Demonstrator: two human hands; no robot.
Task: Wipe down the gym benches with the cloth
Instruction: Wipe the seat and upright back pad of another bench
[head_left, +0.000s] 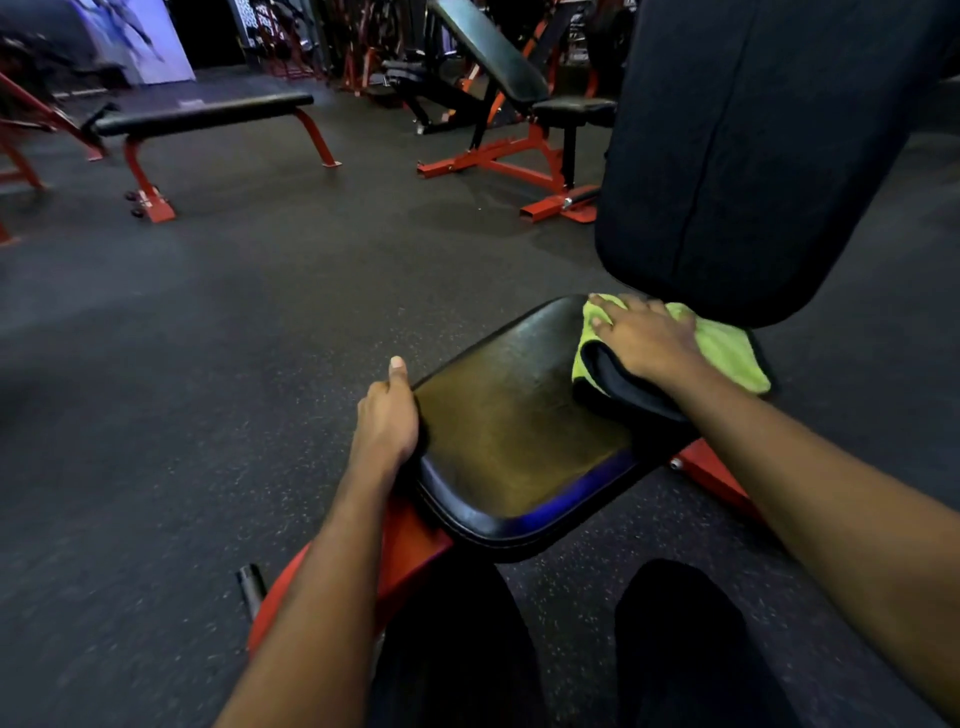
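Observation:
A black padded seat (509, 431) of a red-framed bench fills the middle of the view, with its upright black backrest (753, 156) rising at the right. A lime-green cloth (727, 348) with a dark underside lies at the seat's far end, below the backrest. My right hand (644, 338) presses flat on the cloth with fingers spread. My left hand (387, 415) grips the seat's left edge, thumb along the top, fingers curled under.
A flat bench (208, 111) with red legs stands at the far left. An incline bench (493, 67) on a red frame stands behind the middle. Dark rubber floor (234, 312) lies between them. More red equipment lines the back. My dark-clad legs are below the seat.

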